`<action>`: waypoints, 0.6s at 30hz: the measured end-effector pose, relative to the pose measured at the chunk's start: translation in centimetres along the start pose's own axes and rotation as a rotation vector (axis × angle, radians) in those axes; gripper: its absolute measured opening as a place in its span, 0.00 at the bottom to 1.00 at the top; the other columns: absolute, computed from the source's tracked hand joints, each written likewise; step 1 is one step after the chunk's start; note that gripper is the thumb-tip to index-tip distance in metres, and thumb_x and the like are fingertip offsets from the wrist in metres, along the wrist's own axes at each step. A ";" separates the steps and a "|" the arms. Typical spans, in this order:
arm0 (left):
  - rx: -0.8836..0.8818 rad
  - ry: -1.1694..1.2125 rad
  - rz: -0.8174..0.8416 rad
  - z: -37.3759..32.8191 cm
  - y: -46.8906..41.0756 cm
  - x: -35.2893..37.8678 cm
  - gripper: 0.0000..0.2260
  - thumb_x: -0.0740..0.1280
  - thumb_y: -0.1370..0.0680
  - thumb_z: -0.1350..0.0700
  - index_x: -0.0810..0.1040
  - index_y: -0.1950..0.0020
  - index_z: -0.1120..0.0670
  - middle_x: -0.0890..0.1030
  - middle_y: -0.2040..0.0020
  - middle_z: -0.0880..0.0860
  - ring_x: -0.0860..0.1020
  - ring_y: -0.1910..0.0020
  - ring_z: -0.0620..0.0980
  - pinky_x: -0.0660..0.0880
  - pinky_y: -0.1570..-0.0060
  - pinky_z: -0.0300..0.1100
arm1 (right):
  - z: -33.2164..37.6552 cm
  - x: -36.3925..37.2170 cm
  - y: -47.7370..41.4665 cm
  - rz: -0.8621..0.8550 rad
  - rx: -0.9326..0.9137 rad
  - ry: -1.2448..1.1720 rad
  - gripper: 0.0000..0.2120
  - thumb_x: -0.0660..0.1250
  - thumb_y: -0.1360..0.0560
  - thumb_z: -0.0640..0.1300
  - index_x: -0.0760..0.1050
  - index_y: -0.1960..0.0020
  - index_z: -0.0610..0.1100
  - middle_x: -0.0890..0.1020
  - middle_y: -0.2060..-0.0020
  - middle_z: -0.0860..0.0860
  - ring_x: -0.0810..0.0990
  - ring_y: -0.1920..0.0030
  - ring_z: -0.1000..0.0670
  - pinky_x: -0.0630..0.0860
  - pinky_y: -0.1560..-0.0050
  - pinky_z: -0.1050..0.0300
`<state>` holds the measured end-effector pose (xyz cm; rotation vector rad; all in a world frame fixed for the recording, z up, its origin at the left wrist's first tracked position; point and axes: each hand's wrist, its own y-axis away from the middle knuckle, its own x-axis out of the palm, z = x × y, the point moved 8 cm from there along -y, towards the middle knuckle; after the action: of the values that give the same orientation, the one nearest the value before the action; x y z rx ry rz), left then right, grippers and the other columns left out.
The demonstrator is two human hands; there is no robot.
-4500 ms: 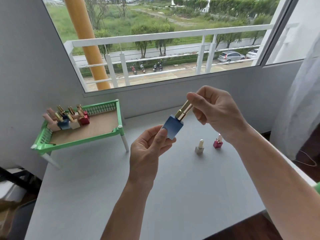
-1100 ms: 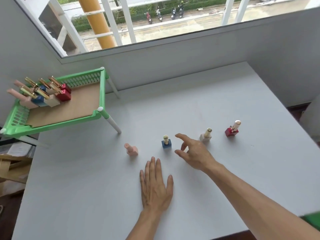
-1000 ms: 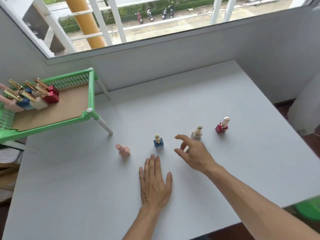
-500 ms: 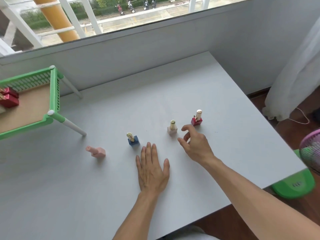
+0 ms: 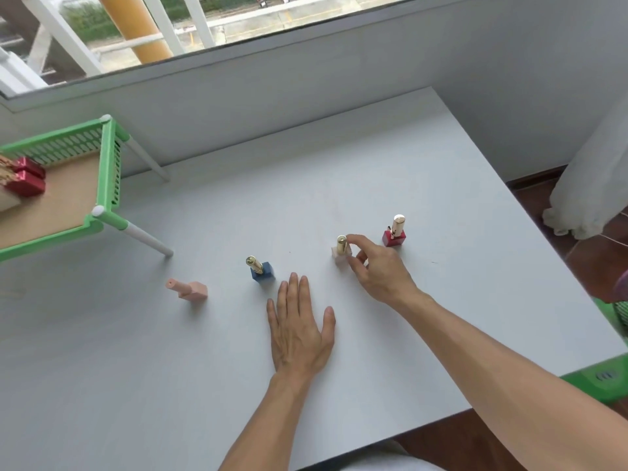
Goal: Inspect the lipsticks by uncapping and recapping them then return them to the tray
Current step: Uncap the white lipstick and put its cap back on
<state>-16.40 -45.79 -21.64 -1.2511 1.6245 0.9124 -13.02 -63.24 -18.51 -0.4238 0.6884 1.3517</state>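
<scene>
The left hand lies flat, fingers spread, on the white table; the right hand pinches loosely at the white lipstick, standing between blue lipstick and red lipstick; green tray far left

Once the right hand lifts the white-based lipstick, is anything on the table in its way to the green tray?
Possibly: the blue lipstick and pink lipstick stand between the white-based lipstick and the green tray. Lifted over them, the right hand meets nothing else.

The tray and its red lipsticks are apparently cut off at left.
</scene>
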 end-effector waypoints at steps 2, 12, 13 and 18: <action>-0.001 0.002 -0.002 0.0 0.0 0.0 0.32 0.49 0.25 0.41 0.59 0.25 0.56 0.59 0.23 0.53 0.55 0.24 0.51 0.47 0.26 0.52 | -0.1 0.1 0.0 0.008 0.005 -0.006 0.09 0.60 0.22 0.49 0.73 0.43 0.50 0.82 0.66 0.43 0.76 0.68 0.45 0.76 0.60 0.50; -0.014 0.192 0.000 0.4 0.1 -0.8 0.28 0.60 0.21 0.48 0.55 0.24 0.54 0.56 0.23 0.52 0.54 0.24 0.48 0.48 0.26 0.48 | 1.3 -1.4 2.0 -0.055 0.033 -0.156 0.04 0.63 0.23 0.47 0.73 0.48 0.53 0.78 0.65 0.56 0.79 0.67 0.49 0.77 0.61 0.54; -0.008 0.254 -0.007 0.2 0.1 -1.4 0.28 0.60 0.21 0.49 0.55 0.24 0.54 0.57 0.23 0.52 0.55 0.24 0.48 0.51 0.26 0.47 | 1.9 -2.0 2.3 -0.079 0.030 -0.182 0.04 0.63 0.23 0.46 0.73 0.49 0.53 0.78 0.65 0.57 0.79 0.68 0.51 0.76 0.63 0.58; -0.035 0.606 0.025 -1.5 0.0 -5.4 0.27 0.58 0.22 0.43 0.55 0.25 0.45 0.62 0.27 0.43 0.70 0.36 0.37 0.69 0.42 0.39 | 6.0 -5.2 4.4 -0.137 0.005 -0.298 0.03 0.63 0.23 0.45 0.72 0.52 0.54 0.80 0.62 0.54 0.81 0.71 0.56 0.68 0.67 0.71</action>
<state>-16.07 -45.36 -16.04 -1.6386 2.0943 0.6031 -16.41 -62.37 -10.11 -0.2527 0.4084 1.2496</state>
